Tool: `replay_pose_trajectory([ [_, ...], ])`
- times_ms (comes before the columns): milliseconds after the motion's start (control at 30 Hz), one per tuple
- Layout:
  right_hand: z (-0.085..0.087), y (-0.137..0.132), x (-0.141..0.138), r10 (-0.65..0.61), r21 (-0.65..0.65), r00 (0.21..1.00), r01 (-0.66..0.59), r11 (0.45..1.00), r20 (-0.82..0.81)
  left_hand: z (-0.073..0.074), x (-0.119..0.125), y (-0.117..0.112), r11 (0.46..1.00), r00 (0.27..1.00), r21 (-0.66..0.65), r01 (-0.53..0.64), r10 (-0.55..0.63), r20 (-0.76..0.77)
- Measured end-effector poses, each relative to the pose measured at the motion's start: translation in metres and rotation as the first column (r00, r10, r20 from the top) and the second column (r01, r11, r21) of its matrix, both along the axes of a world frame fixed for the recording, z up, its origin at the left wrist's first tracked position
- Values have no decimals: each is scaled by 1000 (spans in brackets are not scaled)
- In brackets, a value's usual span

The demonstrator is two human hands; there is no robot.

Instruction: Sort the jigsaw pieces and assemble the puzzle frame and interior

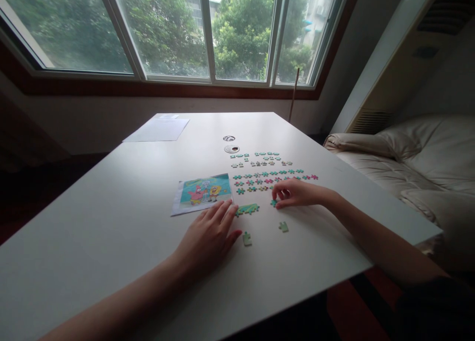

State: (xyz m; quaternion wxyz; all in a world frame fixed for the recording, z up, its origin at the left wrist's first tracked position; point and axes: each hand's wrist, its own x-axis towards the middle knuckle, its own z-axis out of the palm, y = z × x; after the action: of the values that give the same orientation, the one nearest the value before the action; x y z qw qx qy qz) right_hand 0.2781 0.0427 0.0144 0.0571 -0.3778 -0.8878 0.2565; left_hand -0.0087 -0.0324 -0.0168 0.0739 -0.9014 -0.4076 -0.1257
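My left hand [210,234] lies flat on the white table [111,222], fingers stretched out, fingertips beside a small joined strip of green puzzle pieces [248,210]. My right hand [297,193] is curled, pinching a teal puzzle piece [273,203] against the table. Two loose green pieces [247,239] [283,226] lie near the front. A cartoon reference picture [202,192] rests left of the hands. Rows of several loose pieces [267,175] spread out behind my right hand.
A white sheet of paper [158,129] lies at the table's far left. Two round cable caps [230,144] sit mid-table. A bed with cream bedding [415,158] stands to the right. Windows [208,29] run along the far wall.
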Motion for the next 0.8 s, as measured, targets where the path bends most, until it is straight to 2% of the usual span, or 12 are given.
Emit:
replay_pose_trajectory([
  [200, 4, -1, 1, 9, -11, 1000, -9, 1000, 18, 0, 1, 0, 999, 999, 5, 36, -36, 28],
  [533, 5, 4, 6, -10, 73, 1000, 12, 997, -29, -1, 0, 0, 997, 996, 12, 77, -78, 34],
  [800, 3, -1, 0, -7, 19, 1000, 6, 1000, 16, -2, -1, 0, 997, 996, 17, 78, -79, 29],
])
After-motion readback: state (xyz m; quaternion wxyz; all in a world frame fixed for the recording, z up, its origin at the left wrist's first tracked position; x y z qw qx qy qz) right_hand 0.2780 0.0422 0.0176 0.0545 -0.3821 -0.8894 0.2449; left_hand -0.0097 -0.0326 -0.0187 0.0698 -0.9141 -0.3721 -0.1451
